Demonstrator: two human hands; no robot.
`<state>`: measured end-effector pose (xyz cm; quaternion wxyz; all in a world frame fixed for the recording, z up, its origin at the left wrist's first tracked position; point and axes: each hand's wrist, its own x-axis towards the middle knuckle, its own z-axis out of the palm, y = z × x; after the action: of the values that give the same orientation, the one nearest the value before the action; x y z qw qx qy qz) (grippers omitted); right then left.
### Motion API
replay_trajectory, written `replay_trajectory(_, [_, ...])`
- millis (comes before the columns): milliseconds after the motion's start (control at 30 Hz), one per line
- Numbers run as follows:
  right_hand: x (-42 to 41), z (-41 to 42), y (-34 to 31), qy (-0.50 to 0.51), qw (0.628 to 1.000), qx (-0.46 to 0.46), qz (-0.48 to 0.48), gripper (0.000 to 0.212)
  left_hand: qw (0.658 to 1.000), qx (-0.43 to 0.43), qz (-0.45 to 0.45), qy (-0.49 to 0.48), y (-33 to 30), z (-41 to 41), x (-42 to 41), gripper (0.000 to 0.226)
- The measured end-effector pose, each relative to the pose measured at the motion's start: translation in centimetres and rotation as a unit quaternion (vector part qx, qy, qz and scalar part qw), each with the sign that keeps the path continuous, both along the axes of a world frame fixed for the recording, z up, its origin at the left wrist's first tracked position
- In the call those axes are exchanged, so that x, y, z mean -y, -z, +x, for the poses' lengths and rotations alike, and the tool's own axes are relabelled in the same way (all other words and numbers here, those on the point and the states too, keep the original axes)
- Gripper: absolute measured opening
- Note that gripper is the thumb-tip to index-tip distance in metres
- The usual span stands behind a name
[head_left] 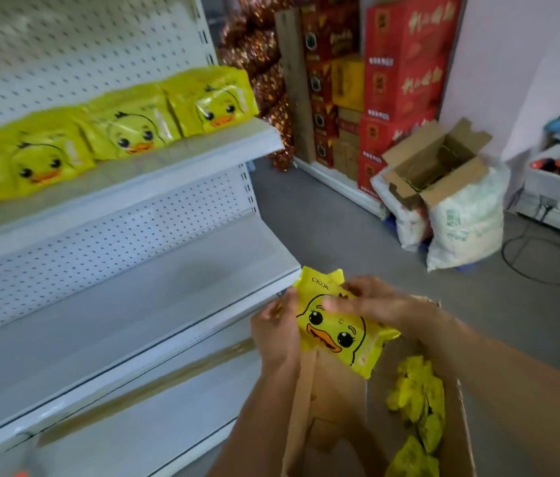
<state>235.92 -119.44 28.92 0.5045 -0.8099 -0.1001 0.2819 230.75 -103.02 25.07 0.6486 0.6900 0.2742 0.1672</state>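
I hold a yellow snack packet (pixel 335 333) printed with a duck face between both hands, above an open cardboard box (pixel 319 407). My left hand (pixel 276 333) grips the packet's left edge. My right hand (pixel 371 302) holds its top right, thumb across the front. More yellow duck packets (pixel 416 414) lie inside the box at its right. A row of the same packets (pixel 127 129) stands on the upper white shelf (pixel 175 156) at the left.
White store shelving with pegboard back fills the left; the middle shelf (pixel 134 304) is bare. Red cartons (pixel 402 80) are stacked at the back. An open cardboard box (pixel 436 163) sits on white sacks (pixel 464 222) on the grey floor.
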Motion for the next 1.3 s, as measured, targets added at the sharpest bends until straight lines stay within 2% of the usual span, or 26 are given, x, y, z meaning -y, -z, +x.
replay_trajectory(133, [-2.0,0.1,-3.5,-0.053,0.995,0.059,-0.054,0.039,0.995,0.067,0.033,-0.064,-2.6,-0.5,-1.5,0.037])
replay_trajectory(233, [-4.0,0.6,-6.9,-0.073,0.988,0.113,-0.073,0.033,0.989,0.109,0.071,-0.075,-4.5,-0.7,-3.2,0.044])
replay_trajectory(367, [-6.3,1.6,-10.5,-0.113,0.979,0.161,-0.064,0.033,0.984,0.141,0.058,-0.089,-6.7,-0.5,-6.1,0.044])
replay_trajectory(667, [-12.0,4.5,-17.1,-0.146,0.954,0.26,-0.037,0.034,0.975,0.198,-0.002,-0.101,-13.1,-0.2,-12.2,0.028])
replay_trajectory(767, [-14.5,6.1,-19.4,-0.137,0.941,0.308,-0.038,0.04,0.962,0.231,0.036,-0.143,-15.0,-0.2,-16.1,0.005])
replay_trajectory(900, [-18.6,9.5,-21.5,-0.111,0.929,0.352,-0.034,0.059,0.942,0.261,0.073,-0.198,-17.2,-0.2,-22.0,0.016])
replay_trajectory(967, [-21.3,11.1,-22.4,-0.101,0.913,0.391,-0.057,0.079,0.934,0.274,0.079,-0.214,-18.2,-0.1,-24.7,0.013])
replay_trajectory(1033, [-24.3,12.7,-23.0,-0.101,0.887,0.436,-0.111,0.091,0.929,0.282,0.087,-0.221,-19.0,0.3,-27.1,0.02])
replay_trajectory(1300, [-33.0,18.1,-22.9,-0.161,0.75,0.573,-0.288,0.082,0.936,0.275,0.055,-0.213,-19.9,2.5,-33.5,0.018])
